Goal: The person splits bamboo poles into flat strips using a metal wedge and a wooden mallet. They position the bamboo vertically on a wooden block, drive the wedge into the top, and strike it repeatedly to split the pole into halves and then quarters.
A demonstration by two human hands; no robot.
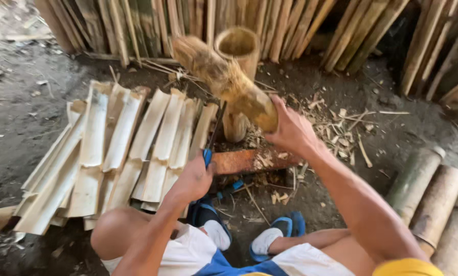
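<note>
The right hand (290, 130) grips a blurred wooden mallet (224, 79), while the left hand (195, 179) clasps what seems a blue-handled blade (208, 153).

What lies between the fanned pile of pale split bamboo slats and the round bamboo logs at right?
In the head view: the rusty flat blade, wood chips and dirt.

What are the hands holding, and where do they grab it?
The right hand grips a thick bamboo club at its lower end. The left hand holds a big knife by its blue handle.
</note>
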